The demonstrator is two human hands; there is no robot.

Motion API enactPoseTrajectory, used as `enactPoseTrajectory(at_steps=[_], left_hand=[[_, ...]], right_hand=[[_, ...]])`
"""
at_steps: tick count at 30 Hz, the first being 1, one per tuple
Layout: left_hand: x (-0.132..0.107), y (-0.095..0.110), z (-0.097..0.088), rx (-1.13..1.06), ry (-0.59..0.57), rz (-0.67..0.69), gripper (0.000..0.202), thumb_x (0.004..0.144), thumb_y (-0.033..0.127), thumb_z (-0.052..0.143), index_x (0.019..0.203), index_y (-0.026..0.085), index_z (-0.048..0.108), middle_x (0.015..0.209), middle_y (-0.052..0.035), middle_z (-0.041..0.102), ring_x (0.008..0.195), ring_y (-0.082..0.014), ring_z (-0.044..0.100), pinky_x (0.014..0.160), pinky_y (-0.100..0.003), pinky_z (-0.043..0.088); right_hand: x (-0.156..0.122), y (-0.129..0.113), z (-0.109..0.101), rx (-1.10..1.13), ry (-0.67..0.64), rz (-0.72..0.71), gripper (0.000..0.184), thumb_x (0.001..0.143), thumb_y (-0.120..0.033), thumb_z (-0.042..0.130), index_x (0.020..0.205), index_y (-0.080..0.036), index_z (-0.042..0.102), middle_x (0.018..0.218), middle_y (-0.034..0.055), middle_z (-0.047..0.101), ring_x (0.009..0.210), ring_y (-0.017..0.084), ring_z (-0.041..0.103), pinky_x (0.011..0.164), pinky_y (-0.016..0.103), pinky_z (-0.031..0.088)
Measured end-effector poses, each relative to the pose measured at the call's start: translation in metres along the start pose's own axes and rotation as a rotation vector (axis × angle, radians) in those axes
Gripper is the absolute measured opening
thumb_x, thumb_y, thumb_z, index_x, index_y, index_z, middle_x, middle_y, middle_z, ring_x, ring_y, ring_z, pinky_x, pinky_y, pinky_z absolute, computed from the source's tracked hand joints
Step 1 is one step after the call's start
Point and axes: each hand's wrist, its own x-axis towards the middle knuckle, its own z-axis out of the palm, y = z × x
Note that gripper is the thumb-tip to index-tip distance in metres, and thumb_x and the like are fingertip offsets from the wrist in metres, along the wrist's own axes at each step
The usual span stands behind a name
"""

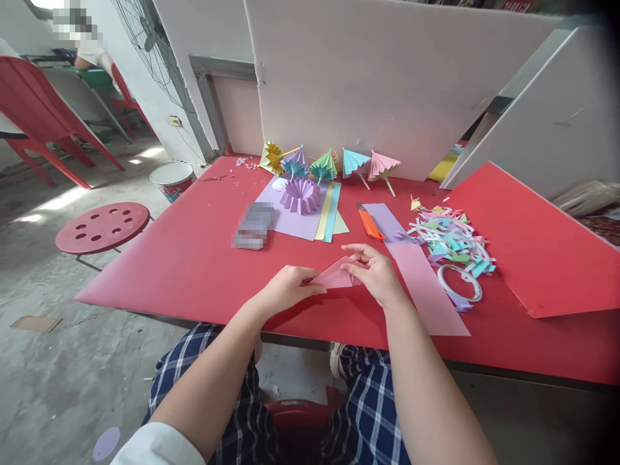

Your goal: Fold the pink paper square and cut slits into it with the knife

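Between both hands, just above the red tabletop [194, 258], is a folded piece of pink paper [334, 274]. My left hand [289, 288] pinches its left end between thumb and fingers. At the right end, my right hand [375, 274] grips the paper, its thumb lying on top and its fingers curled behind. A long pink paper strip [429, 287] lies to the right of my right hand. Beyond that hand rest an orange utility knife [371, 223] and a purple paper strip [385, 223].
Small folded paper umbrellas [356, 161] stand along the back, with a purple pleated ring [301, 196] on coloured sheets before them. Paper scraps [450, 236] and a tape roll [459, 283] lie right. A red stool [103, 227] is left; a person [94, 55] sits farther back.
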Motion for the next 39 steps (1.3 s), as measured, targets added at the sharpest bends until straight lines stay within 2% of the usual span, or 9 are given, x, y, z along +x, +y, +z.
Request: enactPoseTrajectory(at_steps=[4,9,12,14,17,20,29,33,39], left_hand=[[0.003,-0.001,0.007,-0.172,-0.011,-0.029,0.028,0.075,0.04,0.052,0.058,0.018,0.056,0.062,0.0012,0.062,0.06,-0.0145,0.056,0.057,-0.025,0.041],[0.01,-0.004,0.016,-0.57,0.207,-0.148,0.031,0.071,0.046,0.059,0.066,0.016,0.057,0.068,-0.0037,0.067,0.064,-0.0179,0.063,0.062,-0.029,0.048],[0.011,-0.001,0.02,-0.699,0.257,-0.179,0.031,0.07,0.045,0.062,0.068,0.014,0.058,0.069,-0.005,0.067,0.064,-0.0169,0.063,0.063,-0.029,0.049],[0.011,0.002,0.021,-0.725,0.243,-0.178,0.031,0.07,0.044,0.062,0.071,0.013,0.059,0.068,-0.0052,0.066,0.065,-0.0171,0.064,0.061,-0.028,0.048],[0.01,0.004,0.024,-0.728,0.196,-0.171,0.032,0.071,0.044,0.062,0.074,0.012,0.06,0.07,-0.0056,0.067,0.067,-0.0176,0.064,0.059,-0.028,0.049],[0.01,0.003,0.028,-0.735,0.172,-0.162,0.034,0.07,0.046,0.062,0.073,0.012,0.059,0.071,-0.0056,0.067,0.07,-0.0182,0.064,0.061,-0.029,0.051],[0.008,0.0,0.033,-0.484,0.15,-0.085,0.036,0.073,0.049,0.056,0.066,0.014,0.059,0.067,-0.0041,0.068,0.066,-0.0184,0.065,0.056,-0.026,0.048],[0.006,0.002,0.034,-0.322,0.181,-0.086,0.041,0.074,0.052,0.054,0.056,0.015,0.053,0.058,-0.0022,0.065,0.058,-0.0167,0.063,0.052,-0.024,0.043],[0.005,0.002,0.037,-0.198,0.2,-0.059,0.048,0.074,0.056,0.05,0.047,0.017,0.04,0.047,0.0003,0.058,0.045,-0.0118,0.054,0.044,-0.022,0.034]], right_hand=[[-0.001,-0.005,0.0,0.0,-0.03,0.001,0.045,0.067,-0.036,0.067,0.11,-0.028,0.056,0.074,-0.0023,0.057,0.076,0.015,0.058,0.08,0.036,0.046],[0.002,-0.004,0.004,0.188,0.137,-0.035,0.074,0.064,-0.038,0.07,0.129,-0.034,0.036,0.098,0.0023,0.056,0.095,0.017,0.053,0.088,0.036,0.044],[0.003,0.001,0.017,0.382,0.069,0.064,0.082,0.063,-0.039,0.071,0.133,-0.037,0.027,0.086,-0.0015,0.056,0.085,0.015,0.056,0.082,0.035,0.047],[0.002,0.003,0.027,0.495,0.046,0.106,0.072,0.063,-0.04,0.071,0.126,-0.036,0.037,0.08,-0.0037,0.056,0.08,0.014,0.056,0.079,0.034,0.048],[0.002,0.005,0.039,0.587,0.052,0.165,0.036,0.062,-0.04,0.071,0.092,-0.026,0.057,0.071,-0.0042,0.055,0.071,0.012,0.056,0.074,0.031,0.049],[0.001,0.004,0.045,0.621,0.03,0.217,0.026,0.063,-0.039,0.07,0.071,-0.02,0.055,0.066,-0.0016,0.056,0.065,0.013,0.056,0.064,0.029,0.05],[-0.003,0.0,0.049,0.679,0.005,0.306,0.028,0.065,-0.04,0.068,0.069,-0.019,0.05,0.054,-0.004,0.051,0.047,0.011,0.049,0.038,0.024,0.038],[-0.004,-0.003,0.048,0.694,-0.004,0.29,0.027,0.065,-0.038,0.068,0.07,-0.019,0.05,0.054,-0.004,0.052,0.048,0.012,0.052,0.041,0.026,0.041],[-0.003,-0.004,0.048,0.701,0.103,0.225,0.027,0.061,-0.029,0.072,0.077,-0.02,0.053,0.067,-0.003,0.057,0.062,0.014,0.058,0.056,0.027,0.048]])
